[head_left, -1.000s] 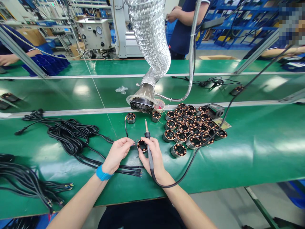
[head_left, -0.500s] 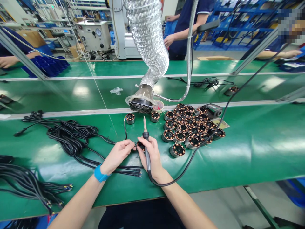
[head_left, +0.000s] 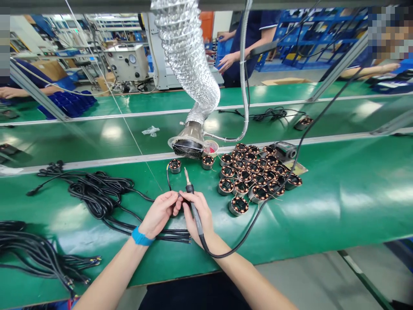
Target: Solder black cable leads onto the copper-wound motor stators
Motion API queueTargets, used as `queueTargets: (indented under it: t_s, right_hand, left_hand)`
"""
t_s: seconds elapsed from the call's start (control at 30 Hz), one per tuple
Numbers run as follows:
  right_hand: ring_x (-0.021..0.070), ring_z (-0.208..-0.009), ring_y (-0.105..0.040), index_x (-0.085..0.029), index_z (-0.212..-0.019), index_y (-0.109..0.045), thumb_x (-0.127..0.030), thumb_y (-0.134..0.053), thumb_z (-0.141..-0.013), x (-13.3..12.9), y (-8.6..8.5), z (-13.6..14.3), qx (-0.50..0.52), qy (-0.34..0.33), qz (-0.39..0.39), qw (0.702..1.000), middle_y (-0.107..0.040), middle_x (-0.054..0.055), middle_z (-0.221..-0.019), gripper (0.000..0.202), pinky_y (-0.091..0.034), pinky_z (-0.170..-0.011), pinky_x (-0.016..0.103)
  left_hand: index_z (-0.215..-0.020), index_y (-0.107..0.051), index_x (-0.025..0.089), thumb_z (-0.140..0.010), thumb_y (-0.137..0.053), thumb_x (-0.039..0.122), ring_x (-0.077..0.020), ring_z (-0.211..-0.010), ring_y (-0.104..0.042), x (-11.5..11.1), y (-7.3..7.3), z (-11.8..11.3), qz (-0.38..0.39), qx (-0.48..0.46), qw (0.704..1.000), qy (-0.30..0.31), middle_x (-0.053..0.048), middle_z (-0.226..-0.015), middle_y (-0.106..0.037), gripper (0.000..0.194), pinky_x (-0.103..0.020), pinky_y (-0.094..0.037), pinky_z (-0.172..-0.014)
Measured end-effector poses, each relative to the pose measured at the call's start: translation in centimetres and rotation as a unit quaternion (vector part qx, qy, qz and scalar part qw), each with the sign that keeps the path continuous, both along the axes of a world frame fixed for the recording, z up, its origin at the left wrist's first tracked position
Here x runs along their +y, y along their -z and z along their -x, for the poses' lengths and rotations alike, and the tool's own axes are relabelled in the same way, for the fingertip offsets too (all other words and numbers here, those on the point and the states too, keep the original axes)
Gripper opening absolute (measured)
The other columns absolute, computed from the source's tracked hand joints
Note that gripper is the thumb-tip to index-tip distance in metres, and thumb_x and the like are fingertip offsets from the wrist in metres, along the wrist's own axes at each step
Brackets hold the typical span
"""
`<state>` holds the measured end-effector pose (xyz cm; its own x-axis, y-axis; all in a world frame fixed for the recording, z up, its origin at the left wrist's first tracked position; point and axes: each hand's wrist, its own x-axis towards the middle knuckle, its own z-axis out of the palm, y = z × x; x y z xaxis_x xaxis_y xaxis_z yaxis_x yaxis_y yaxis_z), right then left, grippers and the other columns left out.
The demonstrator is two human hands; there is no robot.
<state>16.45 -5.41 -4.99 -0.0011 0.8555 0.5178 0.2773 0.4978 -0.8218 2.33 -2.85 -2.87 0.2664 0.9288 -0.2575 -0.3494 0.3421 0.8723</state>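
Observation:
Wearing a blue wristband, my left hand (head_left: pixel 163 211) is closed in a pinch, its fingertips meeting those of my right hand. A small dark piece shows between the fingertips, too covered to make out. In my right hand (head_left: pixel 201 213) lies a soldering iron (head_left: pixel 195 215), tip pointing away from me toward the fume fan (head_left: pixel 189 148). Just beyond the hands sits a motor stator (head_left: pixel 175 165) with copper windings; a black cable (head_left: pixel 167 177) runs from it toward my left hand. Another stator (head_left: pixel 207 162) stands to its right, by a small round tub (head_left: pixel 211 147).
Several stators (head_left: pixel 258 179) crowd together right of my hands, beside a grey metal block (head_left: pixel 285 150). Bundled black cables (head_left: pixel 97 193) lie left, more cables (head_left: pixel 38 249) nearer me. The iron's cord (head_left: pixel 245 243) loops right. A silver duct (head_left: pixel 190 60) hangs ahead. Co-workers stand across the bench.
My fingertips have come together, and the stator seen between them before is now hidden. The soldering iron has tilted a little leftward. The whole view has shifted slightly.

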Motion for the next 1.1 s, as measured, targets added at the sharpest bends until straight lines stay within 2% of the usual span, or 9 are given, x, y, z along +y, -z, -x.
queueTargets:
  t_s: [0.27, 0.43, 0.5, 0.57, 0.7, 0.8, 0.9, 0.97, 1.1]
  right_hand:
    - [0.0176, -0.118, -0.060, -0.024, -0.131, -0.055, -0.004, -0.051, -0.092, -0.8, -1.4, -2.1, -0.030, 0.051, -0.065, 0.996, -0.061, 0.010, -0.122, 0.044, -0.050, -0.103, 0.033]
    - [0.0187, -0.107, -0.064, -0.021, -0.131, -0.056, 0.001, -0.052, -0.087, -2.6, -2.0, -5.1, -0.117, 0.082, -0.114, 0.983, -0.060, 0.012, -0.115, 0.050, -0.056, -0.092, 0.031]
    - [0.0212, -0.112, -0.062, -0.020, -0.135, -0.053, 0.003, -0.050, -0.084, -3.5, -1.5, -6.7, -0.171, 0.094, -0.150, 0.969, -0.059, 0.013, -0.119, 0.056, -0.056, -0.094, 0.035]
    - [0.0228, -0.115, -0.060, -0.019, -0.135, -0.053, 0.005, -0.050, -0.082, -4.3, -0.8, -8.4, -0.213, 0.120, -0.180, 0.953, -0.058, 0.015, -0.122, 0.058, -0.056, -0.095, 0.037]
    - [0.0230, -0.114, -0.061, -0.016, -0.131, -0.057, 0.004, -0.051, -0.083, -5.5, 0.5, -11.4, -0.249, 0.189, -0.189, 0.931, -0.057, 0.016, -0.121, 0.052, -0.058, -0.093, 0.037]
    - [0.0237, -0.115, -0.061, -0.016, -0.130, -0.058, 0.004, -0.051, -0.084, -5.7, 1.6, -13.0, -0.273, 0.232, -0.184, 0.915, -0.058, 0.016, -0.121, 0.051, -0.058, -0.092, 0.037]
    - [0.0232, -0.115, -0.062, -0.017, -0.132, -0.057, 0.002, -0.051, -0.085, -5.5, 3.0, -14.1, -0.292, 0.262, -0.160, 0.906, -0.058, 0.015, -0.122, 0.051, -0.059, -0.091, 0.035]
    - [0.0220, -0.111, -0.064, -0.019, -0.132, -0.057, 0.000, -0.049, -0.087, -5.4, 4.1, -14.5, -0.300, 0.272, -0.147, 0.902, -0.058, 0.014, -0.122, 0.049, -0.060, -0.088, 0.033]
    - [0.0223, -0.108, -0.065, -0.021, -0.133, -0.057, -0.007, -0.049, -0.091, -5.2, 5.3, -14.9, -0.318, 0.269, -0.133, 0.899, -0.059, 0.013, -0.122, 0.045, -0.060, -0.086, 0.034]
  left_hand:
    - [-0.083, -0.073, 0.010, -0.086, -0.063, 0.054, -0.0122, -0.066, -0.051, 0.2, 0.1, 0.6, -0.057, 0.150, 0.981, -0.108, -0.006, -0.073, -0.063, 0.045, -0.023, -0.041, -0.060]
    - [-0.112, -0.070, 0.014, -0.083, -0.066, 0.055, -0.0068, -0.054, -0.036, -0.1, -0.9, 1.8, -0.116, 0.217, 0.953, -0.176, -0.002, -0.082, -0.061, 0.050, -0.020, -0.031, -0.049]
    - [-0.126, -0.062, 0.018, -0.080, -0.070, 0.055, -0.0086, -0.056, -0.043, -0.1, -1.3, 2.2, -0.159, 0.278, 0.933, -0.167, -0.001, -0.083, -0.061, 0.060, -0.020, -0.036, -0.052]
    - [-0.133, -0.056, 0.021, -0.079, -0.070, 0.055, -0.0105, -0.057, -0.048, -0.2, -1.2, 2.3, -0.218, 0.368, 0.892, -0.144, 0.003, -0.072, -0.057, 0.065, -0.020, -0.040, -0.055]
    - [-0.111, -0.070, 0.028, -0.091, -0.052, 0.048, -0.0114, -0.049, -0.054, -0.2, -0.5, 1.4, -0.327, 0.568, 0.754, -0.037, 0.003, -0.059, -0.058, 0.034, -0.019, -0.042, -0.053]
    - [-0.118, -0.070, 0.029, -0.095, -0.040, 0.043, -0.0168, -0.063, -0.068, 0.4, -0.6, -0.2, -0.398, 0.664, 0.632, 0.046, -0.005, -0.093, -0.072, 0.040, -0.023, -0.046, -0.054]
    - [-0.128, -0.065, 0.026, -0.096, -0.041, 0.046, -0.0217, -0.069, -0.071, 1.4, -1.6, -1.5, -0.392, 0.748, 0.522, 0.123, -0.011, -0.121, -0.065, 0.045, -0.028, -0.048, -0.053]
    - [-0.128, -0.065, 0.025, -0.091, -0.052, 0.052, -0.0248, -0.074, -0.072, 1.9, -2.6, -1.8, -0.372, 0.767, 0.488, 0.188, -0.012, -0.127, -0.062, 0.048, -0.033, -0.053, -0.062]
    - [-0.128, -0.062, 0.025, -0.072, -0.075, 0.056, -0.0324, -0.093, -0.071, 2.4, -4.3, -1.7, -0.362, 0.745, 0.484, 0.282, -0.012, -0.120, -0.065, 0.065, -0.041, -0.055, -0.082]
